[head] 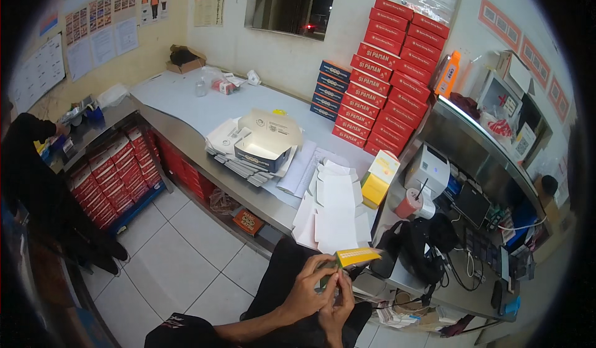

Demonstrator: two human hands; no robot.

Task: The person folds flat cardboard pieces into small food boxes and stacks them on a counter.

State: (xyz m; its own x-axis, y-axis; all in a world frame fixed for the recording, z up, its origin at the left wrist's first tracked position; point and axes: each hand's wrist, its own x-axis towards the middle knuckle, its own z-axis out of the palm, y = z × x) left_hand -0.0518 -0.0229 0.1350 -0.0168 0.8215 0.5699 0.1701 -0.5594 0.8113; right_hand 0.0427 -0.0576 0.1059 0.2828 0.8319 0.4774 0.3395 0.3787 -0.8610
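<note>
Above my lap, both hands meet on a small yellow and green cardboard piece (357, 256). My left hand (309, 287) pinches its green edge with thumb and fingers. Close against it, my right hand (339, 303) has its fingertips on the same lower edge. Just beyond lie flat white carton blanks (336, 208), stacked on the counter edge. A folded yellow and white box (381, 179) stands behind them to the right. Farther left, an open dark blue and white food box (263, 152) rests on a pile of flat cartons (247, 173).
Tall stacks of red boxes (391, 82) and a shorter stack of blue boxes (329, 89) stand by the wall. On the right counter are a drink cup (409, 202), a printer (427, 166) and a black bag (419, 250). Another person (37, 175) stands far left.
</note>
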